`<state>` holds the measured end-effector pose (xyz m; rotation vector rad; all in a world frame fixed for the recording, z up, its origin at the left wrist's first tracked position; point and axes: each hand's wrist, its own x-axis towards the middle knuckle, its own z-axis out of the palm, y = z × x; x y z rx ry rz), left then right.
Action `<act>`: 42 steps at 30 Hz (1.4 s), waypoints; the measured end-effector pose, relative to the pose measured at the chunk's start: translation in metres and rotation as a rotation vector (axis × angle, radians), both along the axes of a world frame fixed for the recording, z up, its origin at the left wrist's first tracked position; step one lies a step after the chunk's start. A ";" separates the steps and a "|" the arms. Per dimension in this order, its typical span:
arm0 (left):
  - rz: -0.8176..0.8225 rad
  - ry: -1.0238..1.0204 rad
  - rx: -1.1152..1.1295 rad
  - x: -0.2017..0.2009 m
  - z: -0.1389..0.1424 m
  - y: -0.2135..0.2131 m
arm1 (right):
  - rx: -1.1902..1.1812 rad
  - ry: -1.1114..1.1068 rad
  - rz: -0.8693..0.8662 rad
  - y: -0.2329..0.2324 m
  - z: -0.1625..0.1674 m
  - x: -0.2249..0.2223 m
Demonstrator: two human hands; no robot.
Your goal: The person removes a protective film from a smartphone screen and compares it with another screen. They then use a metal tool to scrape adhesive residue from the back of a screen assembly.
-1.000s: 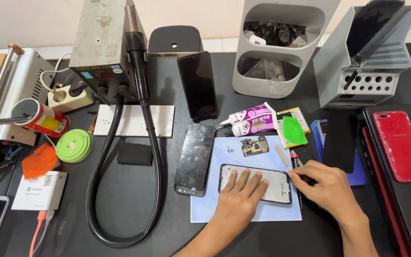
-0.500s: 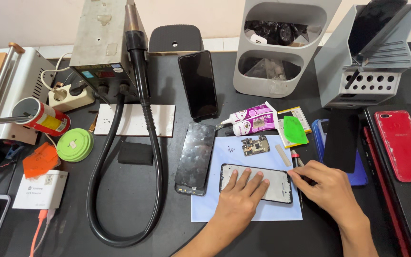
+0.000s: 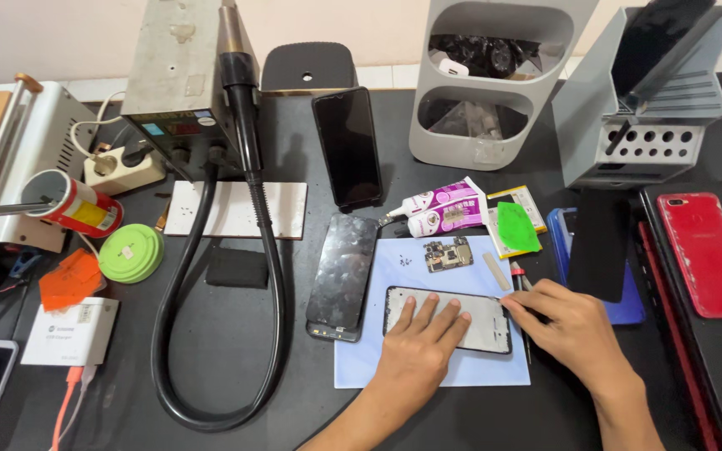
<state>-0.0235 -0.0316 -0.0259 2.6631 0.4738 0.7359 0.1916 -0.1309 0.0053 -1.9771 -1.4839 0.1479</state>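
Phone frame (image 3: 478,321) lies under left hand (image 3: 419,351), right hand (image 3: 574,321) touching its end.

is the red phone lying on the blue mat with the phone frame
No. The red phone lies on the dark table at the far right, apart from the blue mat, where the left hand presses the phone frame.

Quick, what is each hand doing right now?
Left hand: open, fingers flat on the phone frame.
Right hand: closed on a thin tool at the frame's right edge.
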 end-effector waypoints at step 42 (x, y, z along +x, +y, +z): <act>-0.007 -0.018 -0.020 0.000 0.000 0.000 | 0.004 0.099 0.013 0.004 -0.006 -0.010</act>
